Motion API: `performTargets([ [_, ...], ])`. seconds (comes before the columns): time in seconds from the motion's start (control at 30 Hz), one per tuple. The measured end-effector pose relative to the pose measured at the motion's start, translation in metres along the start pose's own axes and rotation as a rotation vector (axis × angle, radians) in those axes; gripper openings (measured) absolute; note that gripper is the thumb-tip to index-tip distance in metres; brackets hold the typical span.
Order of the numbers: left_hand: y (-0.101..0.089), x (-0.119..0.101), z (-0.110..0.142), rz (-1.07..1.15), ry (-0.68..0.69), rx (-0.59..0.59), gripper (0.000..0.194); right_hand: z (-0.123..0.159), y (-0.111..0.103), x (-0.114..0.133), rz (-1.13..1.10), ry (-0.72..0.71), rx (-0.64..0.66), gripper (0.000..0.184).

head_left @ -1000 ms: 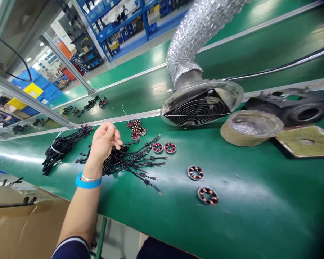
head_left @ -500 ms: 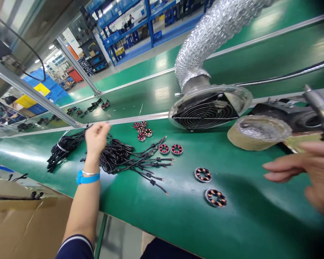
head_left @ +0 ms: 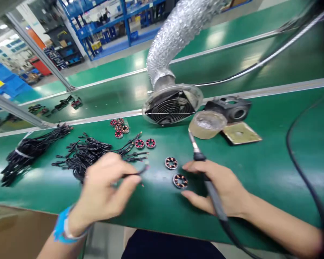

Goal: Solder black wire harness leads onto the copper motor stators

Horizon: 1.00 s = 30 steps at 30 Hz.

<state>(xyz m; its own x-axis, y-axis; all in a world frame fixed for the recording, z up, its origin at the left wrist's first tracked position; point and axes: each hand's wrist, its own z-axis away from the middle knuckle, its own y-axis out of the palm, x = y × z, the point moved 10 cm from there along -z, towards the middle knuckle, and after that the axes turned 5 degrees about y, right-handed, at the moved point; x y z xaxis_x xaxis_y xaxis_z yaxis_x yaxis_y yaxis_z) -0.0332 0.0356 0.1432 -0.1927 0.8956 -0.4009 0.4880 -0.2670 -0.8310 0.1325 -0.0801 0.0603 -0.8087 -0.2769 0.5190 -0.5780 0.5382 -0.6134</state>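
Observation:
My left hand (head_left: 110, 187) pinches a thin black cable (head_left: 135, 174) between thumb and forefinger; its blurred end points right. My right hand (head_left: 218, 187) has a soldering iron (head_left: 214, 198) lodged in it, tip up and to the left. Its thumb and forefinger are spread on either side of the nearer motor stator (head_left: 180, 181), apparently without touching it. A second copper-wound stator (head_left: 171, 163) lies just beyond. Two red-wound stators (head_left: 150, 143) sit further back, left of these. A heap of black cables (head_left: 89, 154) with bared ends is behind my left hand.
Several more stators (head_left: 118, 134) cluster near the bench's back rail. A tied cable bundle (head_left: 23, 153) lies at left. Behind stand a fume fan (head_left: 170, 109) with a foil duct (head_left: 175, 36), a tape-like round container (head_left: 207, 124), a black iron stand (head_left: 232, 108) and a yellowish sponge tray (head_left: 241, 133).
My left hand has come from the cable heap toward the stators, bringing a cable. My right hand has moved left with the soldering iron, to the nearer stator. The view has shifted right.

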Motion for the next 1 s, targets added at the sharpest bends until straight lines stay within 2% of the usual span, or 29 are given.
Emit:
performTargets([
  [0.03, 0.032, -0.009, -0.007, 0.068, 0.042, 0.075, 0.013, 0.002, 0.007, -0.002, 0.013, 0.020, 0.038, 0.035],
  [0.1, 0.081, -0.013, -0.016, 0.155, 0.052, 0.189, 0.012, 0.004, 0.016, -0.003, 0.048, 0.038, 0.068, 0.029],
  [0.13, 0.098, -0.009, -0.018, 0.180, 0.030, 0.234, 0.013, 0.005, 0.018, -0.003, 0.059, 0.036, 0.071, 0.025],
  [0.2, 0.118, 0.001, -0.020, 0.201, -0.026, 0.298, 0.014, 0.004, 0.019, -0.001, 0.056, 0.023, 0.064, 0.023],
  [0.3, 0.123, 0.009, -0.018, 0.209, -0.071, 0.342, 0.014, -0.002, 0.012, 0.001, -0.025, 0.042, 0.031, 0.029],
  [0.43, 0.122, 0.000, -0.020, 0.218, -0.038, 0.350, 0.012, -0.011, 0.003, -0.002, -0.225, 0.220, -0.049, 0.023],
  [0.53, 0.126, -0.002, -0.019, 0.227, -0.051, 0.386, 0.012, -0.016, 0.008, 0.001, -0.372, 0.300, -0.031, 0.023],
  [0.67, 0.129, 0.007, -0.018, 0.323, -0.112, 0.482, 0.017, -0.017, 0.013, 0.003, -0.449, 0.321, -0.012, 0.023],
  [0.8, 0.128, 0.007, -0.024, 0.640, -0.087, 0.547, 0.037, -0.017, 0.011, 0.010, -0.466, 0.204, -0.057, 0.024],
  [0.87, 0.142, 0.008, -0.018, 0.899, -0.202, 0.653, 0.047, -0.018, 0.008, 0.015, -0.497, 0.113, -0.087, 0.027],
  [0.93, 0.163, 0.003, 0.000, 1.169, -0.376, 0.834, 0.052, -0.019, 0.005, 0.020, -0.520, 0.039, -0.106, 0.029],
  [0.97, 0.170, 0.000, 0.007, 1.262, -0.441, 0.881, 0.052, -0.019, 0.003, 0.021, -0.518, 0.023, -0.118, 0.029],
  [1.0, 0.175, -0.001, 0.010, 1.316, -0.476, 0.876, 0.051, -0.019, 0.001, 0.019, -0.501, 0.033, -0.132, 0.028],
])
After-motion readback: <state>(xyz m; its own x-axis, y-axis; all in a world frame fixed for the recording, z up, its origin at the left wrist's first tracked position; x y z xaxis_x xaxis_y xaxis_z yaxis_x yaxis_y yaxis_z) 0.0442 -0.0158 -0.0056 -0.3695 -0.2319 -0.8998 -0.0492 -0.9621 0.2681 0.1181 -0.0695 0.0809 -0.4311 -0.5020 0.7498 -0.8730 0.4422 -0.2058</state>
